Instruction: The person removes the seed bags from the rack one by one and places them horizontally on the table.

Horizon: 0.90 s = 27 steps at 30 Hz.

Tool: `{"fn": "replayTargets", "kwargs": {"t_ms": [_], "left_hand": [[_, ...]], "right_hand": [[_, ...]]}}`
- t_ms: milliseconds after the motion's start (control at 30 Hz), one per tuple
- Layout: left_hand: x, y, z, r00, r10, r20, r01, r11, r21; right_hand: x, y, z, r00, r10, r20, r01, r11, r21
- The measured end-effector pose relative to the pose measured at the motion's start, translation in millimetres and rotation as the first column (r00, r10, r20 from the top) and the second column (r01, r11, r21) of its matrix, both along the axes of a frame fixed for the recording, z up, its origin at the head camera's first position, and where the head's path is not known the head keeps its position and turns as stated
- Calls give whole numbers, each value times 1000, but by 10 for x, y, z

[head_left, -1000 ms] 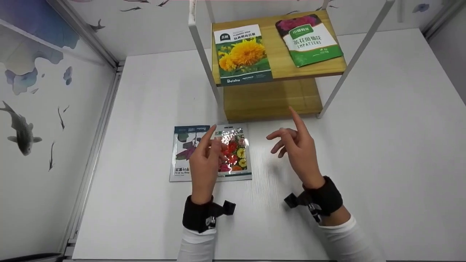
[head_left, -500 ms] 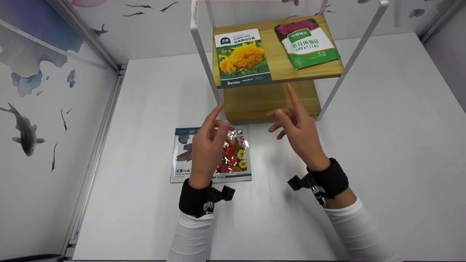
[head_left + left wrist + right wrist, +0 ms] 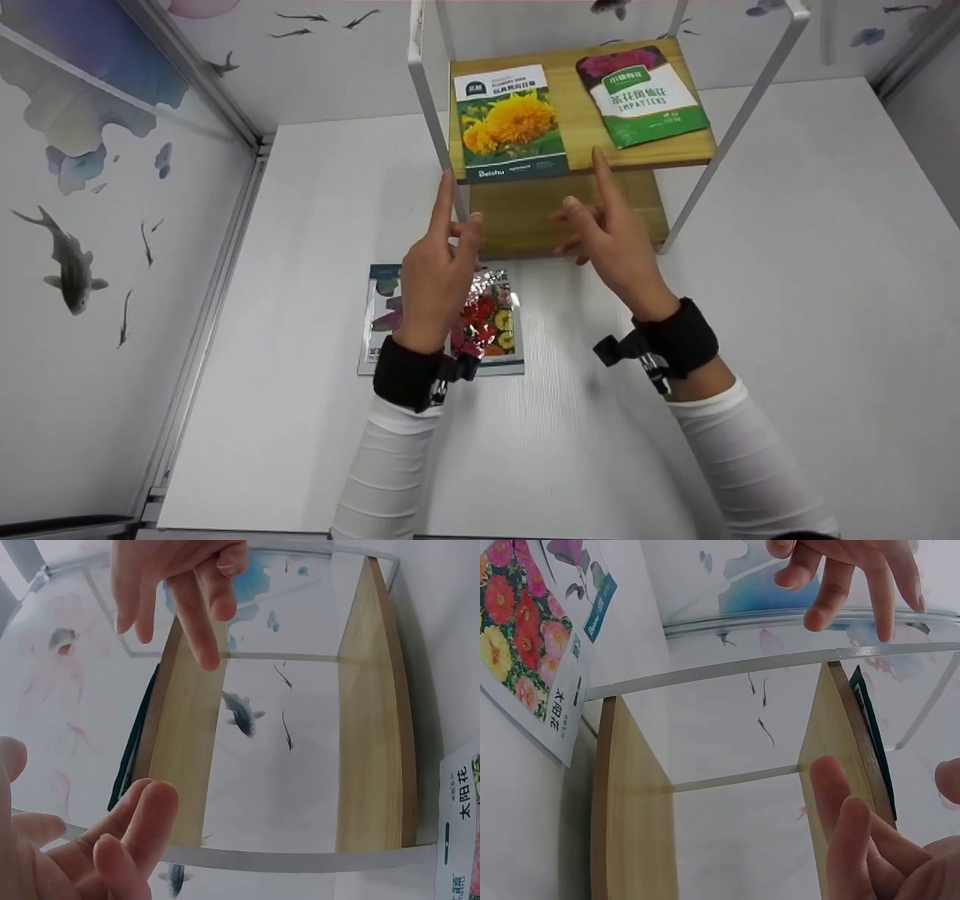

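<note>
My left hand [image 3: 437,281] hovers above the two seed packets on the table, index finger extended toward the front left corner of the shelf; it holds nothing. The right hand [image 3: 619,255] is in front of the shelf's front edge, index finger extended, the others loosely bent, nothing held. On the upper wooden shelf board [image 3: 581,156] lie a yellow-flower seed packet [image 3: 517,124] at left and a green and white impatiens packet [image 3: 645,97] at right. Below my left hand lie a purple-leaf packet [image 3: 380,315] and a red-flower packet [image 3: 487,319], partly hidden by that hand.
The shelf has white metal uprights [image 3: 731,120] and a lower wooden board [image 3: 540,214] just above the white table [image 3: 810,315]. A wall panel [image 3: 82,390] with painted fish runs along the left side.
Both hands have moved forward, from around the packets on the table up to the shelf's front. The head view has shifted slightly. The packets have stayed in place.
</note>
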<state>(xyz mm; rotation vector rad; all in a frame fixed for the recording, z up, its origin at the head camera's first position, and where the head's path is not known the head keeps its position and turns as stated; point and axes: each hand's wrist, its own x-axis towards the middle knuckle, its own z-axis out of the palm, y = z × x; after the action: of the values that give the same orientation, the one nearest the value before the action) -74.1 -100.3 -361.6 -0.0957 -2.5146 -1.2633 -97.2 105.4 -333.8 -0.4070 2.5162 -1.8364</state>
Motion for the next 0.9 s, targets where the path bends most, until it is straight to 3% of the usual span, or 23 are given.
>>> {"fn": "replayTargets", "kwargs": {"t_ms": [133, 333, 633, 900], "left_hand": [[-73, -1, -4, 1000, 6, -2, -6, 1000, -17], [-119, 18, 11, 1000, 16, -17, -17, 999, -47], [-235, 76, 53, 999, 16, -38, -19, 995, -93], [-388, 110, 43, 998, 19, 59, -12, 992, -124]], "right_hand": [[-50, -20, 21, 998, 10, 54, -11, 1000, 18], [-114, -44, 45, 998, 2, 57, -4, 1000, 27], [-204, -76, 47, 997, 0, 75, 3, 999, -36], [-284, -108, 31, 993, 28, 116, -16, 995, -101]]}}
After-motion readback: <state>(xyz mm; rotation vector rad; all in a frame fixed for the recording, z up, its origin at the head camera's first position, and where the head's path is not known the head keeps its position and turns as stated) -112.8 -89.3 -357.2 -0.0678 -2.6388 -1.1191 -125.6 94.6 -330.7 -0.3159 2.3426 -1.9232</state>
